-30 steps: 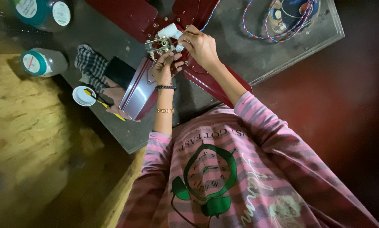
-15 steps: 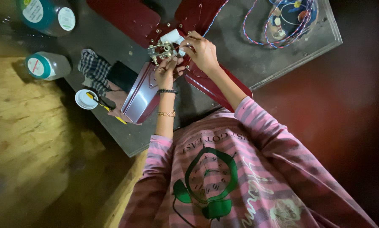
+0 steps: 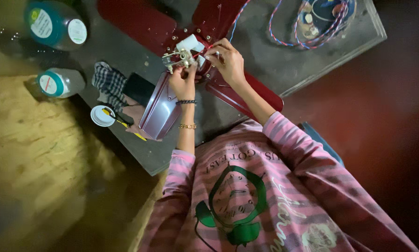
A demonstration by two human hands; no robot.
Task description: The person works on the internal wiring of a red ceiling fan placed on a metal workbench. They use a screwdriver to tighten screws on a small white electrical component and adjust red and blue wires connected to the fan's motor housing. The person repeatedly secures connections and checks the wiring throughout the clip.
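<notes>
Though dim all round, grey worktop point(image 3: 274, 65) under red fan point(image 3: 139, 28), ochre floor point(image 3: 41, 168) alongside.

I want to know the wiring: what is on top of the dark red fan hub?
A small white block and metal terminals sit on the dark red fan hub. Both hands, left hand and right hand, cover the rest.

Bare grey bench point(image 3: 265, 60) lies open between the fan hub point(image 3: 188, 53) and the coiled wires point(image 3: 319, 21) far right, while left of the maroon blades point(image 3: 160, 105) a checked cloth point(image 3: 107, 81), small lid point(image 3: 101, 115) and two jars point(image 3: 58, 83) crowd the way (narrow gaps only).
</notes>
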